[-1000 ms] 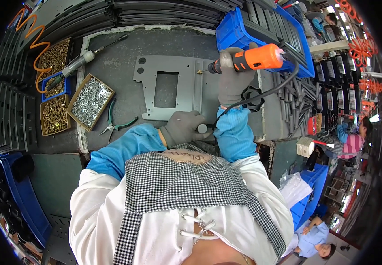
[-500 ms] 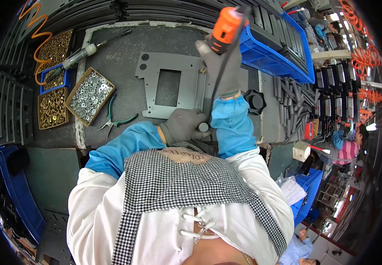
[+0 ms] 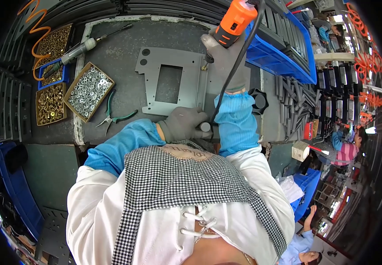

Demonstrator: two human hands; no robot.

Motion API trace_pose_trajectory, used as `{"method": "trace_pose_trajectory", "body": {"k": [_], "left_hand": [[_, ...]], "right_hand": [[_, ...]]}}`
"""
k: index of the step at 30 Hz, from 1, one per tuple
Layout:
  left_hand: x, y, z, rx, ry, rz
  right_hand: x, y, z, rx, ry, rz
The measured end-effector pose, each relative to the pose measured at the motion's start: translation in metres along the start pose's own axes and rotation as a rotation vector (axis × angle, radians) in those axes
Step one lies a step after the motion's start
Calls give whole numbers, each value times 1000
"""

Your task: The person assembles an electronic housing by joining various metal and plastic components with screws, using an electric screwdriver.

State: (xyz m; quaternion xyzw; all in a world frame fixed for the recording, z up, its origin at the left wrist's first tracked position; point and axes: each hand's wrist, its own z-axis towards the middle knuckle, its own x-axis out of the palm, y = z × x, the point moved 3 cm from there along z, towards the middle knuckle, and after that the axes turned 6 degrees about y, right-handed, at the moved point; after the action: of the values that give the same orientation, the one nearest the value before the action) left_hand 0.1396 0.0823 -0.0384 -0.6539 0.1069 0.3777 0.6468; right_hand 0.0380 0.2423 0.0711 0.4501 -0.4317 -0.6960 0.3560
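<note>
In my gloved right hand (image 3: 227, 59) is an orange and black power screwdriver (image 3: 236, 22), its cable (image 3: 239, 57) hanging down across my wrist. The hand is above the right side of a grey metal plate (image 3: 193, 66) with a rectangular cutout. A small brass-coloured fitting (image 3: 204, 67) shows at the plate's right side, beside my hand. My gloved left hand (image 3: 182, 124) is closed at the plate's near right corner, its fingers around a round-ended grey tube (image 3: 205, 126). Most of that tube and the tool's working tip are hidden.
Left stand boxes of brass fittings (image 3: 51, 106) and nuts (image 3: 89, 92), green-handled pliers (image 3: 119, 118) and an air screwdriver (image 3: 78, 52) on an orange coiled hose. A black knob (image 3: 258, 101), loose grey tubes (image 3: 292, 104) and a blue crate (image 3: 268, 57) lie right. Other people work farther right.
My right hand and the power screwdriver have shifted slightly right, with the tool's body a little higher. The cable has swung right. My left hand stays nearly in place at the plate's corner.
</note>
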Motion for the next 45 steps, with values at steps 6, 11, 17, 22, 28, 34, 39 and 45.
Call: {"method": "trace_pose_trajectory", "body": {"k": [6, 11, 17, 22, 28, 34, 39, 45], "left_hand": [[-5, 17, -5, -58, 210, -378], [-3, 57, -12, -217, 74, -1696], [11, 50, -8, -543, -224, -1774], [13, 67, -9, -269, -271, -2014], [13, 58, -8, -45, -128, -2159], [18, 52, -11, -288, -225, -1883], [12, 40, -11, -355, -276, -1722], [2, 33, -15, -543, -70, -1199]], "right_hand": [[-6, -8, -3, 12, 1, 69], [-3, 0, -7, -26, 45, 19], [-9, 39, -26, -108, -70, 102], [-26, 85, -70, -307, -209, 482], [-42, 63, -105, -280, -181, 651], [-38, 56, -124, -198, -275, 562], [-37, 57, -135, -85, -413, 676], [-39, 50, -145, -148, -406, 596]]}}
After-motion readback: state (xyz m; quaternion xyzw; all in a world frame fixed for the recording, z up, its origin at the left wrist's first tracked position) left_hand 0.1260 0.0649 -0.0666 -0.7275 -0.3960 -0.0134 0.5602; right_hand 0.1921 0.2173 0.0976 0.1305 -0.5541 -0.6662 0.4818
